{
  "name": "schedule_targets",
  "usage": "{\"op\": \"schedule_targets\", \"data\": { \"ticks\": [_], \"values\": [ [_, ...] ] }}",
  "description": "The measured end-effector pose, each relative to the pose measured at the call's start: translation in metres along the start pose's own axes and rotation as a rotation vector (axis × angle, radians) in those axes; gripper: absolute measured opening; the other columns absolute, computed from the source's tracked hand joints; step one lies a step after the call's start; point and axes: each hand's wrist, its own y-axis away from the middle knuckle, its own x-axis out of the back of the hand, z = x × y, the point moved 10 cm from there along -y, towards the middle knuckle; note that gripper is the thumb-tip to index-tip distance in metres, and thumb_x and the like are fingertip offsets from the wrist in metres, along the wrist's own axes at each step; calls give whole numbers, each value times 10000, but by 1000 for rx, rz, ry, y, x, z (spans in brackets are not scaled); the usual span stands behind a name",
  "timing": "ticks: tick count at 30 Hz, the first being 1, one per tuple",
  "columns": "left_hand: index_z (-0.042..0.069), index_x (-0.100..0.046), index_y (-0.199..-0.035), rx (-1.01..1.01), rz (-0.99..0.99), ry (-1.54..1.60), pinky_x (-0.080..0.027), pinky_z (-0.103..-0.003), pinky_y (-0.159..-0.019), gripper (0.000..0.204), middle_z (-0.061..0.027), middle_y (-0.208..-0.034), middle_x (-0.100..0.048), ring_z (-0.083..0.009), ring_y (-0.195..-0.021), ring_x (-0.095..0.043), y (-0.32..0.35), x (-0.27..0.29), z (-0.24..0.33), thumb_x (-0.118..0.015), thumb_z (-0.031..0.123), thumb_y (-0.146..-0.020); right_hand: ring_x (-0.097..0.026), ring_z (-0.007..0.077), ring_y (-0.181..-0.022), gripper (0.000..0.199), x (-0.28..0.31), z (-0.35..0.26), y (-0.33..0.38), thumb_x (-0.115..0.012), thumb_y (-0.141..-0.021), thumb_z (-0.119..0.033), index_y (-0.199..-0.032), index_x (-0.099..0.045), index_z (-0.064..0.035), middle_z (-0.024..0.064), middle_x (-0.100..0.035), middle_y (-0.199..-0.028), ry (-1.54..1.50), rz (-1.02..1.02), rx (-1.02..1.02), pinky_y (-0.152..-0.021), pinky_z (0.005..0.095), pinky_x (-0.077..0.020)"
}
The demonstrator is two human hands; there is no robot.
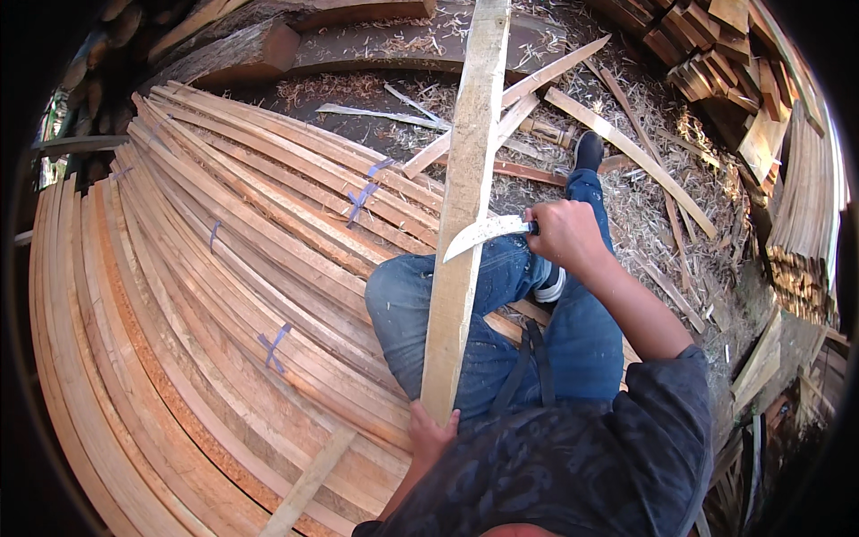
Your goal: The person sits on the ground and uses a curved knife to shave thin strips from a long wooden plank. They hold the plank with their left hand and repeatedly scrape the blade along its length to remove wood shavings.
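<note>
A long pale wooden plank (pixel 470 152) lies across my raised thigh and runs away from me past the top of the view. My left hand (pixel 432 431) grips its near end, with the thumb showing on the plank's right edge. In my right hand (pixel 565 234) is a knife (pixel 488 231), its dark handle mostly covered by my closed fingers. The curved, light-coloured blade points left and lies across the plank's upper face just beyond my knee. Whether its edge touches the wood I cannot tell.
Bundles of long sawn wood strips (pixel 259 259), some tied with purple ties (pixel 361 204), spread on the left. Loose offcuts (pixel 626 148) and shavings cover the ground ahead. Thick timbers (pixel 242 58) lie at the far left; stacked boards (pixel 801 197) stand on the right.
</note>
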Motion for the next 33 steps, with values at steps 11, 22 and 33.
{"op": "schedule_targets", "data": {
  "ticks": [11,22,33],
  "values": [
    [-12,-457,-1096,-18,121,-70,-468,-525,-677,709,-227,-904,-571,-457,-819,-595,1,9,11,-740,532,-742,-675,305,-663,154,-37,20,-32,-691,-615,-191,-737,-738,-110,128,-669,-668,111,-30,-35,-620,406,-538],
    [-10,-464,-1087,6,60,-102,-473,-524,-665,701,-231,-889,-569,-465,-803,-596,-1,3,1,-730,541,-744,-689,355,-764,178,11,57,-77,-683,-675,-200,-740,-724,-40,198,-690,-772,131,192,-251,-693,432,-554],
    [-10,-413,-1175,-75,-4,169,-474,-524,-738,698,-279,-960,-597,-491,-875,-598,-5,3,-3,-732,456,-764,-646,389,-679,355,-140,28,73,-709,-803,-283,-776,-665,68,242,-618,-645,-723,-20,-535,-645,434,-480]
  ]
}}
